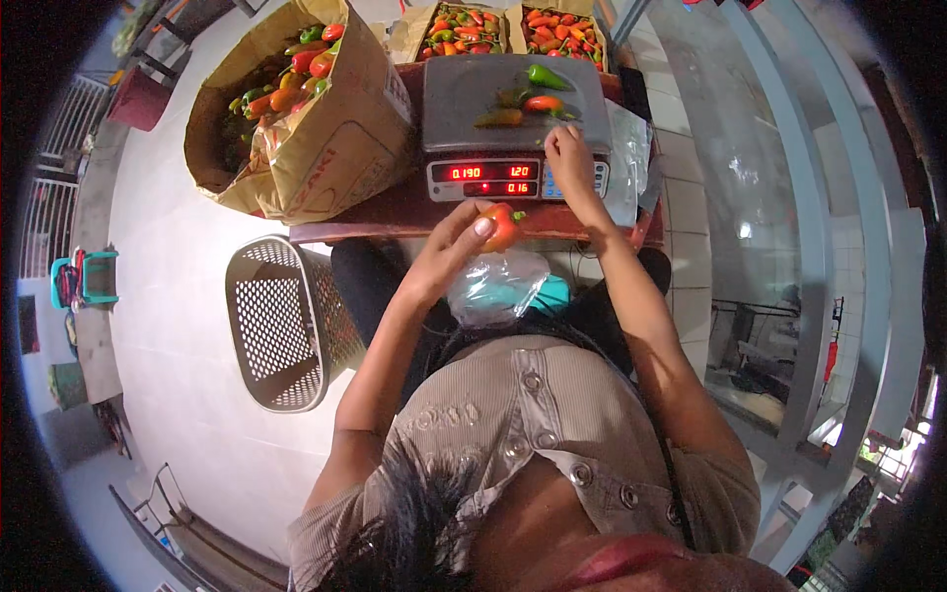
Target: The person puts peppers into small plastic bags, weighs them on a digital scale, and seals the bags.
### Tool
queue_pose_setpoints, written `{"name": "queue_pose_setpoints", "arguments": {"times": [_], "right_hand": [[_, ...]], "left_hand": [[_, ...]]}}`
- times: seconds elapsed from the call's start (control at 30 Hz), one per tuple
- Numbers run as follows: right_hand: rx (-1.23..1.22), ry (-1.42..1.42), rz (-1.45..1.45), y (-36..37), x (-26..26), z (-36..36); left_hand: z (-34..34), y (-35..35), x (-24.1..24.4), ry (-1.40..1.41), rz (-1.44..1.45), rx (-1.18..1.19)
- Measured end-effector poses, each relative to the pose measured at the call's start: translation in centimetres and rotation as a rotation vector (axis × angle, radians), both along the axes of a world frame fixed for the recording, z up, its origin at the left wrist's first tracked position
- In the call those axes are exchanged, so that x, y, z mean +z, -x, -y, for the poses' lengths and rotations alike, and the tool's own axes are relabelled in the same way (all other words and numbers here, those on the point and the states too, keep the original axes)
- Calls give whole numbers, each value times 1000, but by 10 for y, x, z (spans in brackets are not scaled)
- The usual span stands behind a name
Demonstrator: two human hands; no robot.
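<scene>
My left hand (460, 240) holds a red-orange pepper (503, 228) by its side, just in front of a digital scale's lit display (484, 180). My right hand (570, 159) is over the scale's keypad end, its fingertips at the near edge of the grey weighing platform (451, 96); whether it grips anything small cannot be told. On the platform lie a green pepper (549, 77), an orange one (544, 103) and a brownish-green one (499, 118), with a dark one beside them. In my lap rests a clear plastic bag (499, 288) over something turquoise.
A large paper sack of mixed peppers (355, 155) stands left of the scale. Two boxes of peppers, one left (466, 31) and one right (566, 33), sit behind it. A perforated plastic basket (277, 325) stands on the floor at left. Clear plastic (627, 159) lies right of the scale.
</scene>
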State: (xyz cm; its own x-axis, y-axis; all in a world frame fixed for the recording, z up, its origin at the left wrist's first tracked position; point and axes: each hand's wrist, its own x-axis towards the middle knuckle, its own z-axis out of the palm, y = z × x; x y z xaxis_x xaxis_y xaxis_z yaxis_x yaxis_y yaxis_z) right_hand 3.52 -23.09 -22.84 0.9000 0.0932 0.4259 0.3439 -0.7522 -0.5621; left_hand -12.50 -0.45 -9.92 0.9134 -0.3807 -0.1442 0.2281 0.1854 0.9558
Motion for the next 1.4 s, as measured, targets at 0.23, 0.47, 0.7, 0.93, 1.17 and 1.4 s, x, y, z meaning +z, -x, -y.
{"name": "queue_pose_setpoints", "arguments": {"times": [0.23,0.47,0.7,0.93,1.17,1.4], "right_hand": [[90,-163,-125,65,5,13],[533,-800,-737,82,94,-14],[650,-486,-334,102,123,-30],[555,-1349,-513,110,137,-9],[353,-404,-176,160,143,-5],[238,-1018,-640,166,44,-33]], "left_hand": [[-1,-18,-13,-31,56,58],[5,-24,-19,-240,252,160],[10,-37,-17,-123,316,91],[1,-39,-12,133,10,29],[11,-43,-11,278,142,295],[41,-10,2,-479,670,142]]}}
